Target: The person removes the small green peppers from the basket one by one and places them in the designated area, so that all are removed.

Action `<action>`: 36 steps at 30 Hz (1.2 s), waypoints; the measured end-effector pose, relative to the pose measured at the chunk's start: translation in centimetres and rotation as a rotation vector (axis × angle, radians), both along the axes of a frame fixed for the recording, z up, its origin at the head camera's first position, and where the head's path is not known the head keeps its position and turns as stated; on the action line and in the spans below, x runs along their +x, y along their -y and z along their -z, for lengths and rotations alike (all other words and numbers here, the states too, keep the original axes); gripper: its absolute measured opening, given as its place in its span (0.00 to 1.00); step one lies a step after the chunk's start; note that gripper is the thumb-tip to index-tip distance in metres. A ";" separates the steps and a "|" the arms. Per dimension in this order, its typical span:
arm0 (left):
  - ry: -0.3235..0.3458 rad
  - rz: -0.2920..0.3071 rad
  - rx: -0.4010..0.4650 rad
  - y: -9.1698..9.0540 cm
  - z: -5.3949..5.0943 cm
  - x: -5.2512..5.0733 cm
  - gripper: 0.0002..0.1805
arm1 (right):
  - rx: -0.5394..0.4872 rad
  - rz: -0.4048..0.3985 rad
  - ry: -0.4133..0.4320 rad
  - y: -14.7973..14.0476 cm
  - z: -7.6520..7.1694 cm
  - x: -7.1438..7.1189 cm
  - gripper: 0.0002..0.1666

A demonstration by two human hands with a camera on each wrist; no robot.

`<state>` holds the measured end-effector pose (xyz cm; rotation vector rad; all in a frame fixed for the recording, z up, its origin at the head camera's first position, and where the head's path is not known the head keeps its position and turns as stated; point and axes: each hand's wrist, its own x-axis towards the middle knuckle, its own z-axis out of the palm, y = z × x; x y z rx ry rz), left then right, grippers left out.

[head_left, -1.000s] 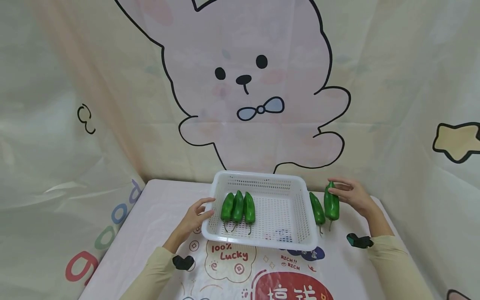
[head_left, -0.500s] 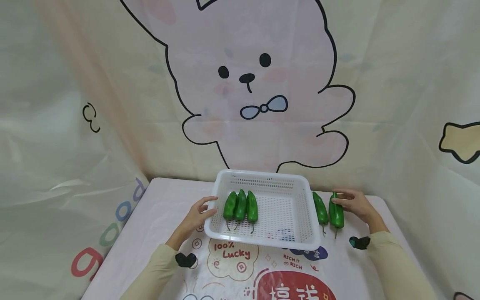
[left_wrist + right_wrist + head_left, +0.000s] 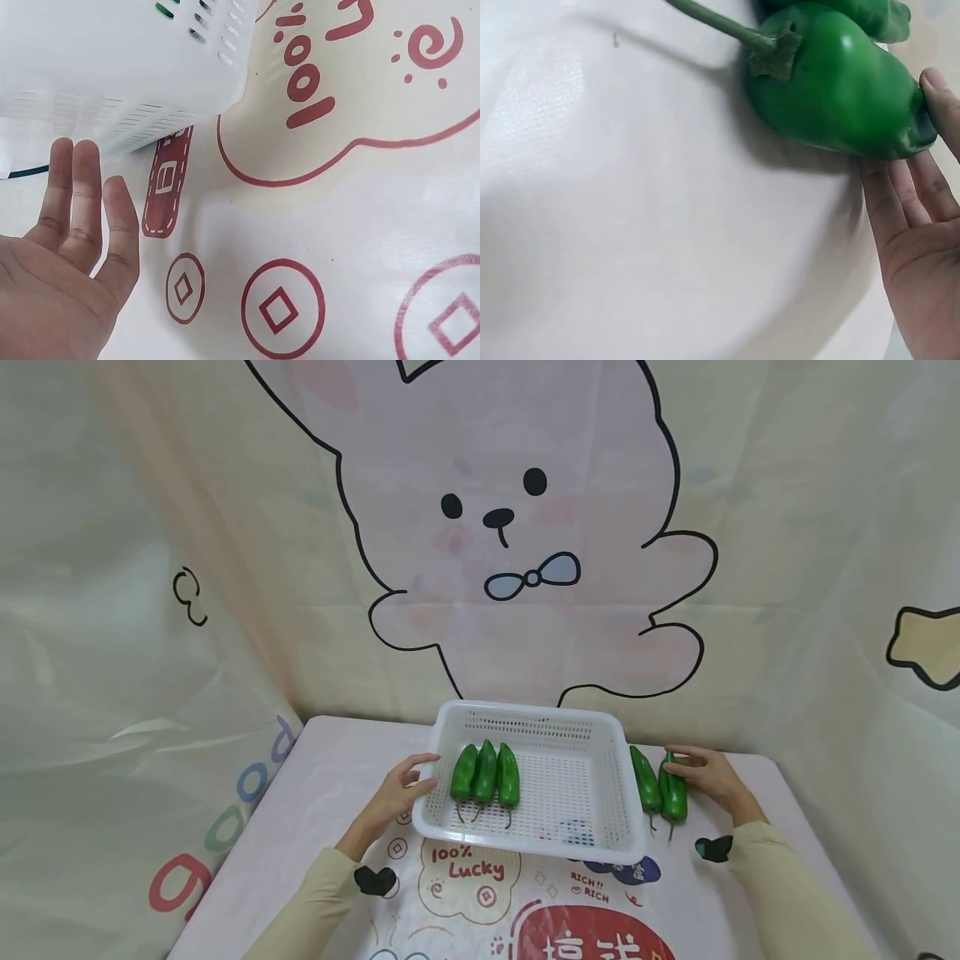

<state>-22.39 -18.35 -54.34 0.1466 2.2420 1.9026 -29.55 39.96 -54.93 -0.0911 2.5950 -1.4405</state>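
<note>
In the head view, a white perforated plastic basket holds three green peppers lying side by side in its left part. My left hand touches the basket's left side with its fingers lightly bent; in the left wrist view, fingers rest against the basket wall. To the right of the basket lie two more green peppers. My right hand pinches the far tip of the outer green pepper between thumb and fingers, its stem pointing toward me. The other green pepper lies between it and the basket.
A white printed cloth covers the table, with red lettering in front of the basket. Close behind the table hangs a curtain with a cartoon animal. Dark straps sit at both wrists.
My right hand has lowered the outer green pepper to the table and brought it close beside the other one. The left hand stays at the basket. The head view has shifted slightly.
</note>
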 end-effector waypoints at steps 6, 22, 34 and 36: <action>-0.011 0.000 0.005 -0.1 0.0 0.0 0.25 | 0.005 0.026 -0.021 0.2 -0.1 0.4 0.39; -0.001 -0.021 -0.013 0.0 -0.2 0.2 0.25 | 0.099 -0.028 -0.056 -0.2 -1.9 1.9 0.47; -0.020 -0.015 -0.010 -0.2 -0.1 0.2 0.27 | -0.147 0.034 -0.193 1.2 -3.4 4.8 0.38; -0.029 -0.021 -0.019 -0.1 -0.1 0.2 0.27 | -0.237 0.034 -0.219 1.8 -3.6 5.2 0.34</action>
